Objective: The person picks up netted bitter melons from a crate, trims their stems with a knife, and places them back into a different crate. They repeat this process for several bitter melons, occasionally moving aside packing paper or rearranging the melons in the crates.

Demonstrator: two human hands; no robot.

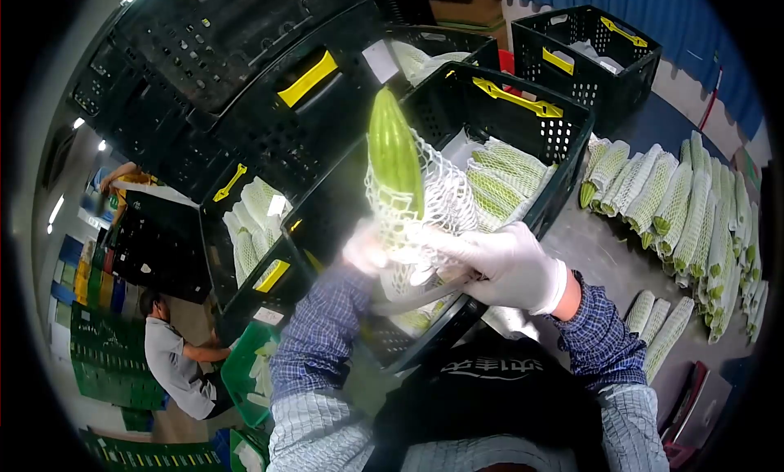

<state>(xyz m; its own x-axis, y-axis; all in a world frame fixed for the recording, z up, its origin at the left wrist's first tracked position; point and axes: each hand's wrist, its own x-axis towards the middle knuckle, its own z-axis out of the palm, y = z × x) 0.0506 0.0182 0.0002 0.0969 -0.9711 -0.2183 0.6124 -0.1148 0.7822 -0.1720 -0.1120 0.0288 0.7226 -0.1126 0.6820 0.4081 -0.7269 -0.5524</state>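
Observation:
A long, pale green ridged gourd (394,149) stands upright in front of me, tip up, its lower part inside a white foam net sleeve (445,190). My left hand (364,247), in a white glove blurred by glare, is closed around the netted lower end. Gloved as well, my right hand (518,268) pinches the lower right side of the netting with thumb and fingers. Both hands are over the near end of a dark crate (563,174). Netted gourds (502,178) lie inside that crate. The gourd's bottom end is hidden by netting and hands.
A big pile of netted gourds (690,202) covers the metal table (588,251) on the right. More dark crates with yellow handles stand left (253,288) and behind (604,84). A co-worker (180,362) bends beside a green basket (245,362) at lower left.

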